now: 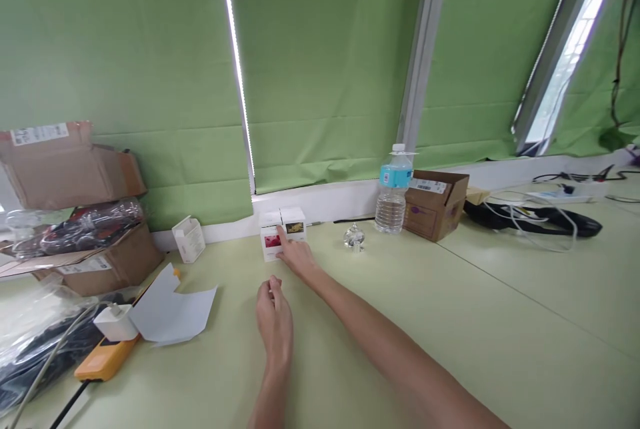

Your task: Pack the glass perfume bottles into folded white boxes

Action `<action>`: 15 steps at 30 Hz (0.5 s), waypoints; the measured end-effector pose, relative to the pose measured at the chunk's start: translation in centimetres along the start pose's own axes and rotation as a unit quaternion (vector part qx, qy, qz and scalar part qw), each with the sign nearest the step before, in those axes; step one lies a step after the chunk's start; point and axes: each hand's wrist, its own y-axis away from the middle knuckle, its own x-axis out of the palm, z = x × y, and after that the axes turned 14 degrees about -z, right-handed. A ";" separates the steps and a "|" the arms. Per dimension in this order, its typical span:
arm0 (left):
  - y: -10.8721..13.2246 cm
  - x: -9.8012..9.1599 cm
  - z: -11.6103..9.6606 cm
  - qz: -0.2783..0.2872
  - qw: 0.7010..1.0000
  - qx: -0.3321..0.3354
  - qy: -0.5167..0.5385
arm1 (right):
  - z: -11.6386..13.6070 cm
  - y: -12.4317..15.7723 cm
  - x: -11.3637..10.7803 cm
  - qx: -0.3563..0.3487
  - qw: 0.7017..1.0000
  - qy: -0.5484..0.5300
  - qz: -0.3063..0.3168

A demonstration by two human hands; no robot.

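Observation:
Two small white boxes stand side by side against the wall: one with a red picture (271,250), the other with a dark and gold picture (296,228). My right hand (299,259) reaches to them, its index finger stretched against the right front edge of the red-pictured box. The thumb is lower and apart from that finger; the other fingers are partly hidden. Nearer to me, my left hand (274,312) is just above or on the table, with its fingers curled in and nothing showing between them. A clear faceted glass ornament (354,237) stands right of the boxes.
Along the wall are a water bottle (392,199), an open brown carton (433,206) and a black item with white cables (535,218). To the left are a small white carton (189,240), paper (175,312), an orange power strip (104,359) and stacked cardboard boxes (75,172).

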 end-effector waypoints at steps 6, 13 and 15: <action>-0.1 0.3 0.1 0.012 1.000 -0.008 -0.005 | 0.3 -1.7 1.1 0.022 1.000 -0.007 0.006; -0.1 0.3 0.3 0.013 1.000 -0.006 0.007 | 0.6 -1.8 0.8 0.035 0.998 -0.044 0.000; -0.2 0.3 0.3 0.010 1.000 -0.006 0.013 | 0.8 -1.5 0.3 0.035 0.997 -0.065 -0.002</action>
